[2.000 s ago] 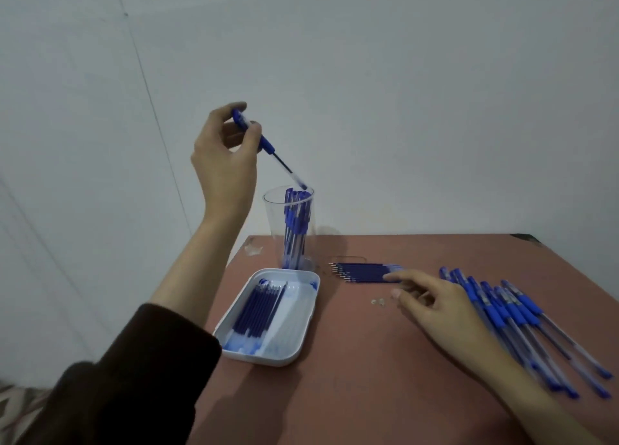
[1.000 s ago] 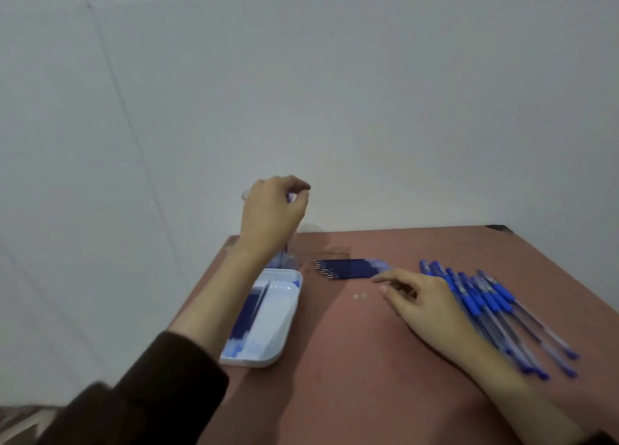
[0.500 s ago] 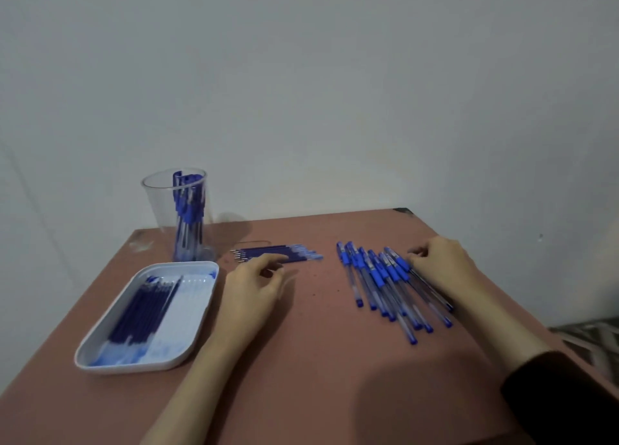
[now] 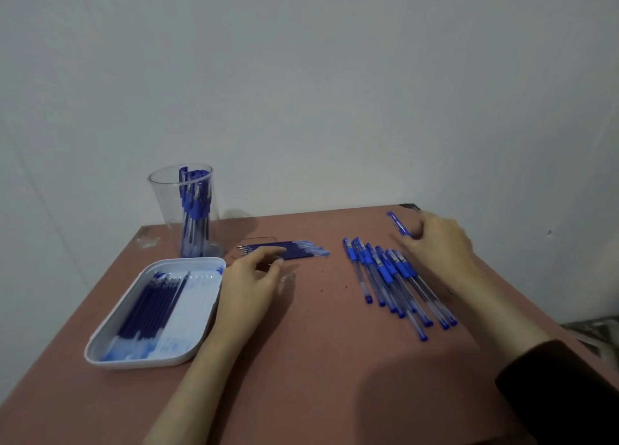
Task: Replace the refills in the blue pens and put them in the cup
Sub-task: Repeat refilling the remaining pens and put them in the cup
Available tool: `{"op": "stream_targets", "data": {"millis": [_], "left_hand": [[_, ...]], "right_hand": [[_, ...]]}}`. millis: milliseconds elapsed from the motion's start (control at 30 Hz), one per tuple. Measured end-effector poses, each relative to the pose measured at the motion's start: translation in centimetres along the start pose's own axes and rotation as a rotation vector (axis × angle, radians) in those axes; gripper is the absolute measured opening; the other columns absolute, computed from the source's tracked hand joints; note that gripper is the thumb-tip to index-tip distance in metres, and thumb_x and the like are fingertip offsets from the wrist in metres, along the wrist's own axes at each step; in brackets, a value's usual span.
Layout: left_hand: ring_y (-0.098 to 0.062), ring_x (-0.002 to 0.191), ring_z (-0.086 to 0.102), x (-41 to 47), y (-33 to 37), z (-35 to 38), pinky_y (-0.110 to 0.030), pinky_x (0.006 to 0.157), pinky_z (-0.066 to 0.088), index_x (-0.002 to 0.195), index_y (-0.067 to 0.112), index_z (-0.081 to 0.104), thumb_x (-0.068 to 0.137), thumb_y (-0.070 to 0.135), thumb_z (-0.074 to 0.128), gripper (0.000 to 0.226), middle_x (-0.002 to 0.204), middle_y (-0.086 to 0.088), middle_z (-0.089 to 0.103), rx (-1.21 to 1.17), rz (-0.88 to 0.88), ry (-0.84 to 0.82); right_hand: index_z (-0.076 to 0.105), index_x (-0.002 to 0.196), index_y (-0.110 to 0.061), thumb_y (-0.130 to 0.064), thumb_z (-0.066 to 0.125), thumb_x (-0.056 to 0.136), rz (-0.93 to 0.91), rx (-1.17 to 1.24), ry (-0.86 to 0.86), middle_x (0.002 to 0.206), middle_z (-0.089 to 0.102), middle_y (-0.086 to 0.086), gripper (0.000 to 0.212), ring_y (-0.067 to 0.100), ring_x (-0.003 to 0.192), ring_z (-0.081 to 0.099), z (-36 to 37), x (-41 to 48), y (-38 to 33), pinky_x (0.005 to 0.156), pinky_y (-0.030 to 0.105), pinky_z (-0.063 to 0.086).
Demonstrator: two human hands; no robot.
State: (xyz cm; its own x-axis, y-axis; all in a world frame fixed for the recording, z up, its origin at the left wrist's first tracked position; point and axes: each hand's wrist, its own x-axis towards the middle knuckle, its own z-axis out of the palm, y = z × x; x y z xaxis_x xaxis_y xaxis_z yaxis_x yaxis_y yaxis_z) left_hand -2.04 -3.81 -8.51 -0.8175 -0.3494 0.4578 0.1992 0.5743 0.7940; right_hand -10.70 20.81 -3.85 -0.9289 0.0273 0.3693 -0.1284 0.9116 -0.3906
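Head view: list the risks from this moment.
1. The right hand pinches a blue pen near the far corner of the table; a slip could drop it off the edge.
2. The left hand lies beside the loose refills; a nudge could scatter them.
3. The tall clear cup, loaded with pens, might tip if knocked.

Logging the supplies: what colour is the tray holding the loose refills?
White, with blue smears; the tray shows best in the head view.

Cup (image 4: 187, 210) behind tray (image 4: 140, 357), far left; refills (image 4: 294, 248) centre; pens (image 4: 392, 273) right.
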Motion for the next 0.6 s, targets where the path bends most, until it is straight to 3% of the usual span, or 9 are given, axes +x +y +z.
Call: {"op": "stream_targets", "data": {"millis": [67,167,233,333,433,600], "left_hand": [[0.011,0.076,0.06,0.1,0.0,-0.1,-0.005,0.069,0.043,0.085,0.033,0.067,0.086,0.009,0.063,0.024,0.075,0.027,0.066,-0.058,-0.023,-0.006],[0.006,0.081,0.062,0.4,-0.1,-0.1,-0.019,0.079,0.048,0.092,0.03,0.071,0.087,0.012,0.063,0.02,0.087,0.019,0.071,-0.17,-0.087,-0.017],[0.0,0.088,0.063,0.5,-0.2,-0.2,-0.029,0.083,0.049,0.1,0.023,0.073,0.087,0.012,0.063,0.02,0.096,0.013,0.072,-0.234,-0.12,-0.019],[-0.009,0.098,0.065,0.7,-0.4,-0.4,-0.033,0.085,0.047,0.104,0.018,0.073,0.088,0.011,0.062,0.021,0.101,0.006,0.073,-0.284,-0.124,-0.001],[-0.01,0.099,0.065,0.7,-0.1,-0.5,-0.026,0.081,0.046,0.105,0.014,0.072,0.088,0.006,0.059,0.023,0.103,0.003,0.072,-0.326,-0.141,-0.011],[0.003,0.082,0.063,0.6,0.5,-0.5,-0.016,0.071,0.045,0.097,0.017,0.073,0.087,0.005,0.062,0.019,0.092,0.007,0.073,-0.372,-0.122,-0.046]], "right_hand": [[0.059,0.096,-0.009,-0.018,0.062,0.087,-0.153,0.22,0.005,0.081,0.06,-0.001,0.013,0.017,0.072,0.056,-0.2,-0.8,-1.7,0.06,0.029,0.044],[0.059,0.12,-0.02,-0.009,0.055,0.088,-0.364,0.319,-0.123,0.089,0.054,-0.006,0.035,0.013,0.081,0.052,0.1,-2.0,-4.7,0.07,0.025,0.037],[0.063,0.118,-0.024,-0.012,0.055,0.089,-0.446,0.295,-0.191,0.09,0.05,-0.004,0.032,0.016,0.086,0.051,1.3,-2.6,-6.3,0.072,0.027,0.034],[0.064,0.113,-0.037,-0.038,0.055,0.09,-0.529,0.237,-0.173,0.09,0.059,-0.009,0.024,0.016,0.091,0.057,3.2,-3.8,-7.8,0.069,0.029,0.035],[0.062,0.116,-0.042,-0.042,0.05,0.093,-0.565,0.247,-0.084,0.099,0.068,-0.012,0.025,0.011,0.092,0.06,4.2,-4.9,-8.2,0.063,0.028,0.034],[0.066,0.108,-0.041,-0.047,0.053,0.09,-0.542,0.234,0.006,0.085,0.072,-0.01,0.023,0.014,0.078,0.064,4.6,-5.2,-8.2,0.063,0.031,0.047]]}}
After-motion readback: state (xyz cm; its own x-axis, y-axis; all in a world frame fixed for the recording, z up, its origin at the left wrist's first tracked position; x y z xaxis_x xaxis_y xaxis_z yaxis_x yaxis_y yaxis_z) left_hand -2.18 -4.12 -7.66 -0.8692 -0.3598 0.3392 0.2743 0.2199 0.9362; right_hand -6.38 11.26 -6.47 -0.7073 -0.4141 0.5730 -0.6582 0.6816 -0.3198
